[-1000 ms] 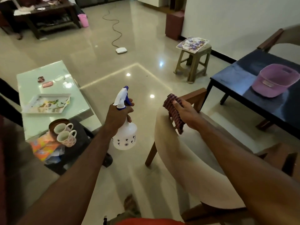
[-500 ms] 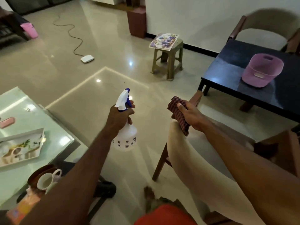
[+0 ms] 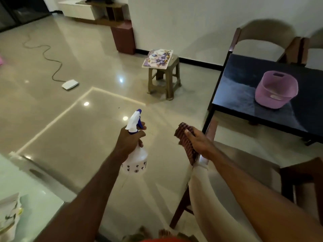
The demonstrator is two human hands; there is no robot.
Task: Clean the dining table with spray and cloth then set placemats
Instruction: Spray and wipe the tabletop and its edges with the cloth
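- A chair (image 3: 218, 194) with a pale curved back stands just below the right arm; the glass edge of a low table (image 3: 35, 203) cuts in at the lower left.
- Between these two lies a wide stretch of bare glossy floor (image 3: 83, 137), running ahead to the far wall.
- The left hand (image 3: 130, 143) is wrapped tight round the neck of a spray bottle (image 3: 135, 154), one finger on the blue trigger.
- The bottle stands nearly upright in the air, its long axis tilted a little, white belly down, nozzle aimed up and forward.
- The right hand (image 3: 199, 141) is closed on a dark striped cloth (image 3: 186, 142), pinning it against the top of the chair back.
- The cloth hangs lengthwise, running from the fingertips down toward the chair back.
- To the right beyond the chair is the dark dining table (image 3: 244, 95), its near corner close to the right hand.
- A pink basket (image 3: 275, 92) sits on the table, well in from the near edge.
- Another chair (image 3: 265, 44) stands behind the table by the wall.
- Farther out, a stool (image 3: 164, 79) carries flowered placemats (image 3: 158, 58), well apart from the table.
- A cable (image 3: 47, 55) snakes over the far left floor.
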